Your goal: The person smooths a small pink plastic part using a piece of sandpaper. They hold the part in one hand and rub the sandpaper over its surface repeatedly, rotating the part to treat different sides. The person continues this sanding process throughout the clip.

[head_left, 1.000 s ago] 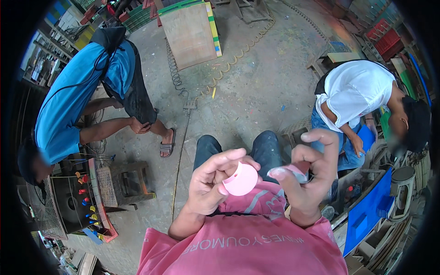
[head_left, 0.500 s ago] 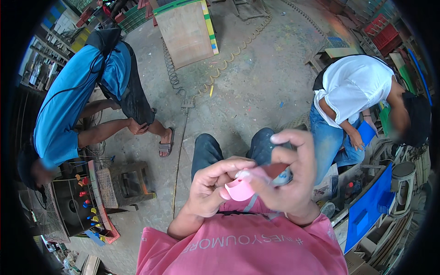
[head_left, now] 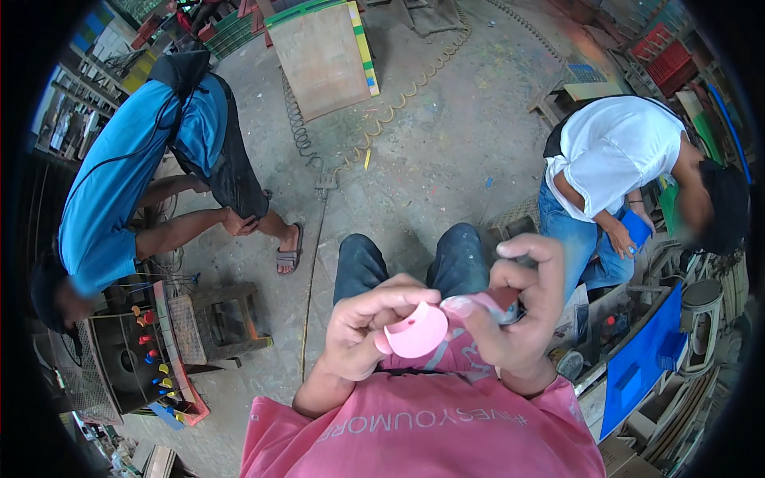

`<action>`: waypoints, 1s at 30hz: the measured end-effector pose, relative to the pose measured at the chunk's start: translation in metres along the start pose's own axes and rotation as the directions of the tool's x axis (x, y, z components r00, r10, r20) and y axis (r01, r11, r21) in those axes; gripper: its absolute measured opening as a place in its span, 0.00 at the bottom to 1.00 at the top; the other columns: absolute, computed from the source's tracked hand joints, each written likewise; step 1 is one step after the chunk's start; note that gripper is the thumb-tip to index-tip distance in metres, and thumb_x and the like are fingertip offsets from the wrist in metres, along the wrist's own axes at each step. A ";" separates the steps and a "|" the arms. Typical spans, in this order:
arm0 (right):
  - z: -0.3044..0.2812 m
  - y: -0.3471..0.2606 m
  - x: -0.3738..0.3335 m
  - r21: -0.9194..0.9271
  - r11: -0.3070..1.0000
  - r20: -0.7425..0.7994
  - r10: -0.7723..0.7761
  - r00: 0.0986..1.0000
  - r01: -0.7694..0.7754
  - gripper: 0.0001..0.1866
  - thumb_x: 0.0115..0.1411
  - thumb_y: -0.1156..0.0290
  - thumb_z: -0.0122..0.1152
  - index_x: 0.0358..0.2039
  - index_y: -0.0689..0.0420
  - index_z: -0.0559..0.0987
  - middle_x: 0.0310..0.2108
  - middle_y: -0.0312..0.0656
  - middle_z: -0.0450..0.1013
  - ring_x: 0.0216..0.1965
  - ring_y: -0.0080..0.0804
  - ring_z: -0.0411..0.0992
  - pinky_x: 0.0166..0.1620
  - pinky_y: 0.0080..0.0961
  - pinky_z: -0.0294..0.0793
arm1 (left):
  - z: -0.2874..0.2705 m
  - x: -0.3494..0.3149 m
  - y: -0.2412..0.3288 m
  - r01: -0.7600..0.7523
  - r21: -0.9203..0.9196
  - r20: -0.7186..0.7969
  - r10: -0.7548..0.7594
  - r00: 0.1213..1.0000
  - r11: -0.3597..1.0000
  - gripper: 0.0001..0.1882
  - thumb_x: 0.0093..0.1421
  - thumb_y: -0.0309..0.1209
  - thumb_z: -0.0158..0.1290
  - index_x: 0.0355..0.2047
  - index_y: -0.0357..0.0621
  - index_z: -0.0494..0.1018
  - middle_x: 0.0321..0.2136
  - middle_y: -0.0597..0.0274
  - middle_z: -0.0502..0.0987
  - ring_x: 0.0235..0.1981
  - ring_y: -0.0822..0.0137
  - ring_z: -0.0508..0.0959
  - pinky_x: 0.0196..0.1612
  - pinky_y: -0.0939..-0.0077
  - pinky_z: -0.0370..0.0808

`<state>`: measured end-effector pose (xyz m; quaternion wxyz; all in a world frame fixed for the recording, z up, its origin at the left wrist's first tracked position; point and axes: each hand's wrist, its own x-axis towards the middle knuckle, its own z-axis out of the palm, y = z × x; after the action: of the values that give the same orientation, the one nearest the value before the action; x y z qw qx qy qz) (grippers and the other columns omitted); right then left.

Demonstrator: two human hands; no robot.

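Note:
My left hand pinches a small pink crescent-shaped piece between thumb and fingers. The piece has a smooth face with a small dark spot near its notch. To its right, my right hand is closed on a folded reddish-brown scrap, with thumb and fingers bent round it. A pale pinkish edge of the scrap shows at the thumb tip, close beside the pink piece; whether they touch I cannot tell. Something whitish-blue, partly hidden, sits among the right fingers. Both hands are held above my lap.
A person in blue bends at the left beside a wooden stool and a rack of small coloured pieces. On the right, a person in white holds a blue piece. A blue board lies nearby. Coiled hoses cross the floor.
My right hand has shifted slightly right and up, away from the pink piece. The pink piece has moved a little right and turned, so its face shows more fully.

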<state>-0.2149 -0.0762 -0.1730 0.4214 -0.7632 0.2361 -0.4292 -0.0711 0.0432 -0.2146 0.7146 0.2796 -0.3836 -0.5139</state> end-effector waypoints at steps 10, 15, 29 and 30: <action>0.004 0.004 0.009 0.029 0.999 -0.012 0.025 1.000 -0.025 0.29 0.44 0.73 0.71 0.43 0.64 0.64 0.09 0.31 0.58 0.11 0.14 0.54 0.16 0.16 0.48 | -0.001 0.001 -0.002 0.015 0.023 -0.072 -0.013 0.997 1.000 0.32 0.57 0.43 0.55 0.50 0.24 0.66 0.41 0.48 0.71 0.48 0.55 0.73 0.51 0.66 0.69; 0.006 -0.006 0.010 0.088 0.987 0.172 -0.149 0.974 0.135 0.29 0.43 0.72 0.72 0.43 0.63 0.66 0.10 0.30 0.58 0.12 0.13 0.56 0.16 0.16 0.49 | 0.006 0.004 0.005 0.027 0.011 -0.091 -0.026 0.996 1.000 0.32 0.57 0.45 0.54 0.50 0.25 0.66 0.40 0.49 0.72 0.46 0.59 0.74 0.50 0.69 0.69; 0.008 0.014 0.013 0.025 1.000 -0.029 -0.009 1.000 0.010 0.27 0.44 0.74 0.71 0.43 0.62 0.66 0.10 0.30 0.57 0.13 0.12 0.54 0.17 0.15 0.48 | -0.003 0.008 -0.013 -0.056 0.033 -0.117 0.059 0.991 0.998 0.29 0.56 0.40 0.57 0.51 0.29 0.66 0.45 0.48 0.70 0.47 0.62 0.73 0.50 0.69 0.68; 0.008 0.010 0.010 0.040 0.998 0.017 -0.046 0.999 0.045 0.28 0.44 0.74 0.71 0.44 0.63 0.66 0.10 0.29 0.57 0.13 0.12 0.54 0.17 0.15 0.48 | -0.001 0.011 -0.012 -0.093 0.042 -0.127 0.097 0.987 0.995 0.29 0.56 0.39 0.57 0.51 0.30 0.66 0.46 0.47 0.70 0.47 0.62 0.73 0.50 0.69 0.68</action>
<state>-0.2024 -0.0854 -0.1792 0.4286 -0.7637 0.2064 -0.4364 -0.0749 0.0288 -0.2215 0.7563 0.3063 -0.3588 -0.4532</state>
